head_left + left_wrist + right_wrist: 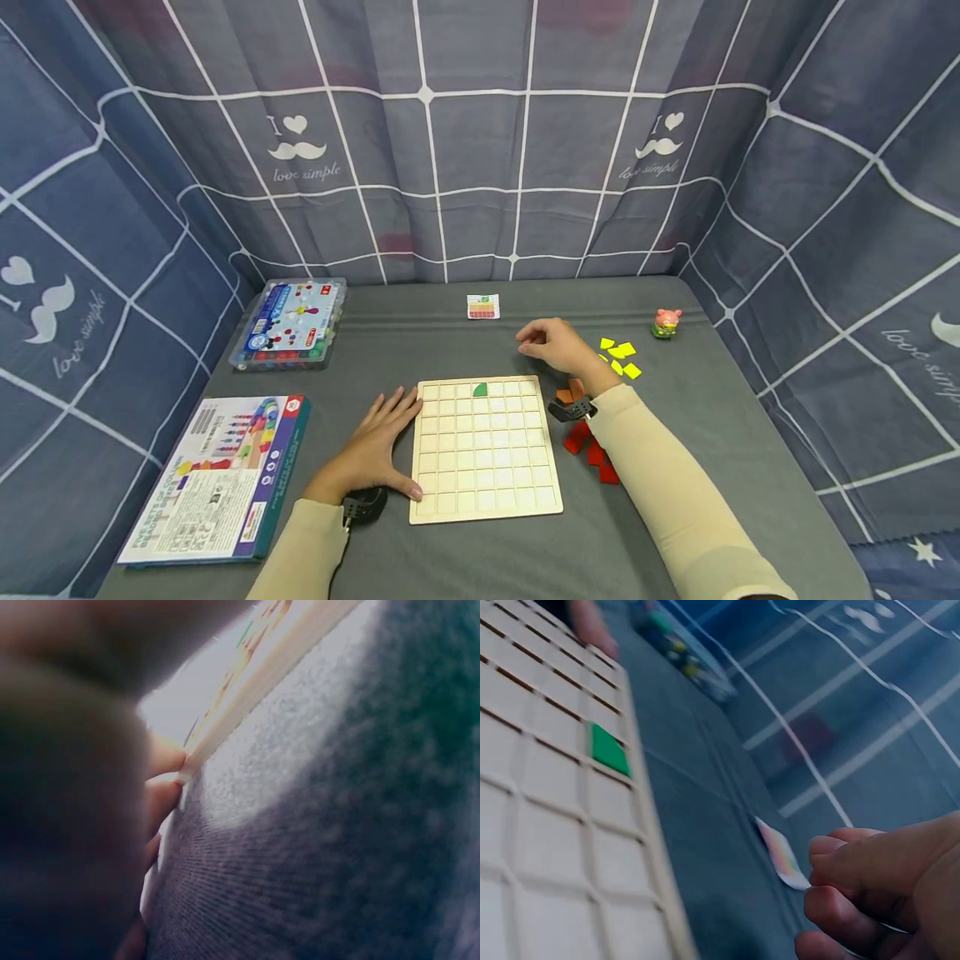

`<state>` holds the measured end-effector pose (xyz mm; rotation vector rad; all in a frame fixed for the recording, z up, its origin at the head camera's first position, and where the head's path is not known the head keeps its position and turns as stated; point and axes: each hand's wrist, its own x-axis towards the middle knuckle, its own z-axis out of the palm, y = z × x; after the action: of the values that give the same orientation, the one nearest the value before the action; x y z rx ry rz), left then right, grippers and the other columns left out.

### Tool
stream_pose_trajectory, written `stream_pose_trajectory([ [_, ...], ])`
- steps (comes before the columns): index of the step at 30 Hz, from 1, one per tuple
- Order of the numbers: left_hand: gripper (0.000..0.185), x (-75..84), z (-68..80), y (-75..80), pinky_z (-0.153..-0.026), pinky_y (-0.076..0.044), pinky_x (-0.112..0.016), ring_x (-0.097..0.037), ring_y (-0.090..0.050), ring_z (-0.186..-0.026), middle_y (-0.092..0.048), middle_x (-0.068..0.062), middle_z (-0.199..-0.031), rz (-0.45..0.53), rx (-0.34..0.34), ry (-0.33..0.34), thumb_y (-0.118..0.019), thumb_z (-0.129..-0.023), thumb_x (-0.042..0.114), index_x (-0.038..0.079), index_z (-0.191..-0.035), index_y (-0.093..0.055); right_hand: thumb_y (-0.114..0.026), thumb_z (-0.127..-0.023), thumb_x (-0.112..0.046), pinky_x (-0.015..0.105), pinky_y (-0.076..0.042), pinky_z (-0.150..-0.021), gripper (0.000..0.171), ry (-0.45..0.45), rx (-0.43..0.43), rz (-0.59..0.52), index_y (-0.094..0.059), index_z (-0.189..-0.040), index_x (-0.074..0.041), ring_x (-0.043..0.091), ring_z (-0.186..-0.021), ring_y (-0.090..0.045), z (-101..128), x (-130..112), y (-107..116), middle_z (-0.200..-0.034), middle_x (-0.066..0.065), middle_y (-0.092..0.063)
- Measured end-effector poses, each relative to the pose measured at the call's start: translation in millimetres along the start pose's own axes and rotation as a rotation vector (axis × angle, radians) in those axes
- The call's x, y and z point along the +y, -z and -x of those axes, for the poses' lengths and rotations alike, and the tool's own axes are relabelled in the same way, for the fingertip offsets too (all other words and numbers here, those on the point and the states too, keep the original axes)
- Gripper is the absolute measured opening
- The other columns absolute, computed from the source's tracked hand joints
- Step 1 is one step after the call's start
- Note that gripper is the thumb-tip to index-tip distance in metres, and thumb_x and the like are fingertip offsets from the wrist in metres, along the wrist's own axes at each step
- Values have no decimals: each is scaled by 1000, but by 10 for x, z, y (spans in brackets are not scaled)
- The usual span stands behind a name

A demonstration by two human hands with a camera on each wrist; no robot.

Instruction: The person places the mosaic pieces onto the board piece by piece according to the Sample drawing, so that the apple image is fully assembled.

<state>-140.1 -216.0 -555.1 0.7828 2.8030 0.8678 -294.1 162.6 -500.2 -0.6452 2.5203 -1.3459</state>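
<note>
My left hand [382, 442] is spread at the left side of a pale wooden grid board [487, 450], its thumb and fingertips at the board's edge. In the left wrist view, fingers [163, 802] touch the rim of the board. A green quarter-round piece [481, 390] lies in a top-row cell. My right hand [558, 343] is above the table beyond the board's upper right corner, fingers loosely bent, with no piece visible in them. Yellow pieces [618, 352] lie just right of it; orange pieces [564, 396] and red pieces [596, 452] lie partly under the right forearm.
A small printed card [483, 307] lies behind the board. To the left are a clear plastic case [292, 321] of coloured parts and a flat printed box [217, 475]. A small pink-headed figurine [665, 323] stands at the right. Grid-patterned curtains [480, 142] surround the grey table.
</note>
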Motion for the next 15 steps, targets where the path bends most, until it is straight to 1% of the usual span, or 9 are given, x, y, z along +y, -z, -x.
stream_pose_trajectory([
  [4, 152, -10, 18, 5, -125, -4, -61, -38, -10, -158, -20, -13, -173, -3, 9, -6, -94, -46, 77, 5, -165, -34, -73, -101, -7, 55, -58, -86, 26, -63, 49, -87, -71, -122, 8, 43, -97, -67, 55, 76, 211, -101, 11, -70],
  [7, 152, -10, 24, 10, -125, -4, -60, -38, -10, -158, -20, -13, -173, 0, 12, -9, -94, -46, 77, 4, -165, -35, -71, -102, -6, 58, -56, -87, 26, -74, 64, -89, -70, -123, 10, 44, -97, -66, 83, 138, 306, -103, 13, -70],
  [15, 151, -14, 14, 7, -125, -5, -60, -39, -12, -158, -21, -15, -172, -20, 16, -23, -94, -46, 78, 3, -164, -35, -72, -100, -2, 46, -57, -81, 23, -86, 94, -48, -71, -120, 11, 35, -91, -65, 93, 311, 391, -101, 13, -69],
])
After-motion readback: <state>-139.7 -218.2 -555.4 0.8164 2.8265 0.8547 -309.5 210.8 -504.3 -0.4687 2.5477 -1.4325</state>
